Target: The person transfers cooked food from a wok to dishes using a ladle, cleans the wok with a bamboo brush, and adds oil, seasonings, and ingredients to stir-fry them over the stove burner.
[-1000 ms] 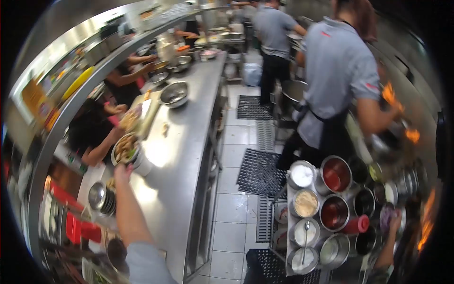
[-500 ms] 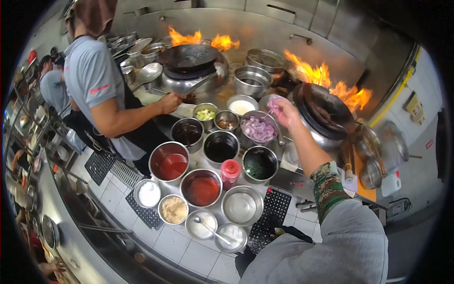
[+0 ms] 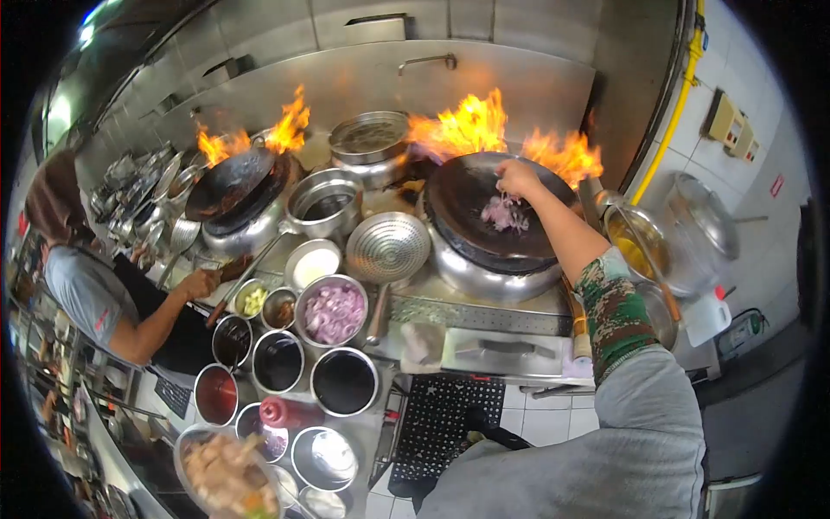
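Note:
My right hand (image 3: 519, 178) hangs over the large dark wok (image 3: 484, 227) at the right burner, fingers pointing down and spread. Pink sliced onion (image 3: 506, 213) lies or falls just under the fingertips inside the wok. Flames (image 3: 471, 121) rise behind the wok's far rim. A steel bowl of the same sliced onion (image 3: 331, 312) stands to the wok's left front. A bowl heaped with food (image 3: 226, 471) hovers at the bottom left. My left hand is out of sight; whether it carries that bowl cannot be told.
A perforated ladle (image 3: 388, 249) rests beside the wok. Several sauce pots (image 3: 344, 381) and a red squeeze bottle (image 3: 290, 412) fill the cart. A co-worker (image 3: 95, 294) in grey stirs a second flaming wok (image 3: 233, 183) at the left. An oil pan (image 3: 640, 246) sits on the right.
My view swung from the steel counter to the stove. My right hand carried a pinch of sliced onion from the bowl to over the wok. The food bowl came into view at bottom left.

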`<state>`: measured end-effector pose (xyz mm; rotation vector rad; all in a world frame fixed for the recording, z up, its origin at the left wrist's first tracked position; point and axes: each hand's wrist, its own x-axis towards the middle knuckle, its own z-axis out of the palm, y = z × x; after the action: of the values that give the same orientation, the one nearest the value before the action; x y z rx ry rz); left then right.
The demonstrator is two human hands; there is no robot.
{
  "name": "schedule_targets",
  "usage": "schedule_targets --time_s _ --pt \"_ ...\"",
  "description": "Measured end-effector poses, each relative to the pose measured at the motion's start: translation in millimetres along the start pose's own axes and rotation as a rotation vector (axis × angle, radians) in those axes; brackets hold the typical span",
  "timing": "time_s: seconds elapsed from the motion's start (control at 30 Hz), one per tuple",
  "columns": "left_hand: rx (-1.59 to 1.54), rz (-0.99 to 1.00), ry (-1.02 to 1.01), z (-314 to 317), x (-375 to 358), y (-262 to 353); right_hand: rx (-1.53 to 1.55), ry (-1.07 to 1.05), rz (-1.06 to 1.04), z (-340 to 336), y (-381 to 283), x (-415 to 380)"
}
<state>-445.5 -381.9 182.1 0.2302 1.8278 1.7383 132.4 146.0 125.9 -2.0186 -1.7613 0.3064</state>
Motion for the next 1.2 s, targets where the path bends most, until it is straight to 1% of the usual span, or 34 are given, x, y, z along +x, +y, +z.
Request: schedule_targets --time_s 0.03,0.07,0.1,0.13,0.17,0.2,0.23,0.27,0.3,0.33,0.37,0.4,0.43,0.47,0.5,0.53,0.57,0.6,0.63,0.67,0.7,0.77,0.8,0.87,0.9,0.93,0.97,1.0,1.03,1.07,1.1,1.13,1.17,1.2 --pt "-0.073 -0.079 -0.089 43 -10 0 -0.025 0.128 -0.138 -3 11 8" --pt "-0.055 0.056 -0.360 69 11 -28 -0.053 0.255 -0.273 -5 20 12" --pt "-0.014 0.024 -0.327 120 -3 -28 0.012 0.264 -0.129 -22 6 -4" --pt "-0.047 0.003 -0.365 170 -16 -29 0.111 0.341 -0.193 -18 21 2" --pt "-0.018 -0.034 -0.494 203 -12 -36 0.095 0.165 -0.180 -13 31 9" --pt "0.032 -0.013 -0.576 235 -3 -48 0.078 -0.010 -0.167 -10 42 12" --pt "0.013 -0.034 -0.640 281 -18 -45 -0.109 -0.095 -0.301 -7 57 6" --pt "0.029 -0.011 -0.679 322 -30 -45 -0.294 -0.178 -0.432 -4 69 -3" --pt "0.067 -0.021 -0.759 357 -30 -48 -0.198 -0.144 -0.187 -19 58 -12" --pt "0.123 -0.003 -0.806 391 -27 -57 -0.194 -0.137 -0.183 -36 63 -17" --pt "0.141 0.002 -0.822 425 -34 -60 -0.080 0.029 -0.340 -50 72 -21" --pt "0.112 0.065 -0.884 457 -40 -65 0.038 0.192 -0.494 -68 76 -33" --pt "0.214 0.211 -0.925 489 -29 -79 0.220 0.071 -0.350 -89 82 -48" --pt "0.298 0.331 -0.884 518 -36 -84 0.300 0.083 -0.287 -98 101 -60" --pt "0.457 0.564 -0.813 538 -58 -76 0.128 0.182 -0.287 -121 107 -85" --pt "0.564 0.927 -0.705 563 -59 -88 0.133 0.241 -0.239 -133 125 -104" --pt "0.489 0.982 -0.739 578 -76 -85 -0.032 0.185 -0.140 -154 135 -127" --pt "0.517 1.192 -0.709 599 -69 -98 -0.170 0.150 -0.018 -162 151 -148" --pt "0.478 1.341 -0.612 619 -67 -108 -0.306 0.113 0.107 -165 171 -168" --pt "0.437 1.485 -0.509 635 -68 -113 -0.362 0.049 0.200 -164 198 -186" --pt "0.439 1.483 -0.513 644 -72 -110 -0.415 -0.016 0.295 -159 219 -204" --pt "0.579 1.523 -0.501 655 -82 -97 -0.457 0.008 0.341 -155 232 -242" --pt "0.583 1.520 -0.503 660 -83 -92 -0.458 0.004 0.342 -150 238 -255" --pt "0.599 1.578 -0.475 664 -79 -83 -0.449 0.070 0.404 -143 249 -271" --pt "0.500 1.592 -0.430 665 -78 -81 -0.448 0.063 0.399 -141 257 -271" --pt "0.508 1.590 -0.424 663 -74 -82 -0.402 0.063 0.467 -138 265 -271" --pt "0.420 1.548 -0.365 661 -69 -84 -0.356 0.065 0.532 -137 274 -269" --pt "0.333 1.501 -0.300 658 -62 -86 -0.358 0.063 0.517 -138 288 -273" --pt "0.478 1.183 -0.360 651 -51 -91 -0.318 0.120 0.372 -138 304 -277" --pt "0.478 1.182 -0.332 643 -41 -95 -0.274 0.173 0.225 -134 309 -275" --pt "0.466 0.995 -0.371 632 -32 -102 -0.271 0.168 0.193 -141 293 -271" --pt "0.449 0.805 -0.406 623 -22 -110 -0.221 0.218 0.051 -159 263 -274" --pt "0.418 0.790 -0.408 618 -12 -121 -0.167 0.265 -0.087 -171 234 -277" --pt "0.393 0.796 -0.501 601 -29 -112 -0.162 0.254 -0.115 -176 210 -273"
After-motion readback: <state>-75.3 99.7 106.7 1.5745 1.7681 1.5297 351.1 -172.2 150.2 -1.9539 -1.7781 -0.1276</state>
